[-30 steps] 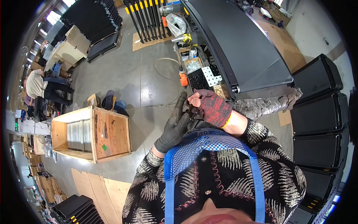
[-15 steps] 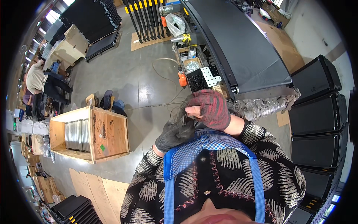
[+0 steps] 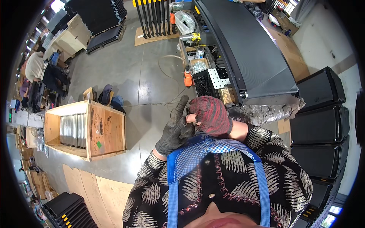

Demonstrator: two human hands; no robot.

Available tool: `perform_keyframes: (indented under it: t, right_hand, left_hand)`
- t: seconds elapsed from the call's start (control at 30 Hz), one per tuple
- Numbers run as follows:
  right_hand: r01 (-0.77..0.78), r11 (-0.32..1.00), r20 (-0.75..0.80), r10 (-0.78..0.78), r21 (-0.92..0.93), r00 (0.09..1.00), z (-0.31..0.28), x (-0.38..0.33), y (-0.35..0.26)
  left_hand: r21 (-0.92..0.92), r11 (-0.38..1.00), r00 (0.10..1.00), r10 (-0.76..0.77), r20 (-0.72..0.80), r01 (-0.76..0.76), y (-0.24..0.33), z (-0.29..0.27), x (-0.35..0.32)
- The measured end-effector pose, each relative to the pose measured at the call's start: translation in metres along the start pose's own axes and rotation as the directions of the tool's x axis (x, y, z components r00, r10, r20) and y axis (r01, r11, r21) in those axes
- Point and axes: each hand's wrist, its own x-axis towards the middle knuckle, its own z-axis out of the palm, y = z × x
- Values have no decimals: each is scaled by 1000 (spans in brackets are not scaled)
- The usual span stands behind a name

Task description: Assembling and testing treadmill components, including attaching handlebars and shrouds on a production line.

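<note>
Our left grip touches our right grip

The left is partly spread, the right narrowly curled; we cannot tell whether either holds anything. From our right grip, the bin of black hardware lies near, between eleven and twelve o'clock, the white perforated plate at twelve. From our left, the orange tool lies between twelve and one.
</note>
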Motion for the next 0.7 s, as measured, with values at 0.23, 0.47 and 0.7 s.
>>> perform_keyframes:
  t: [0.23, 0.47, 0.7]
  right_hand:
    - [-497, 834, -212, 544, 239, 812, 26, -3, 22]
    - [-745, 310, 512, 858, -591, -49, 121, -109, 135]
    - [-433, 803, 846, 512, -410, 150, 165, -124, 167]
  left_hand:
    - [-36, 981, 976, 193, 99, -190, -11, -40, -5]
    - [165, 986, 960, 18, -281, 30, -32, -45, -21]
    - [0, 1000, 935, -4, -355, 5, -65, -64, -68]
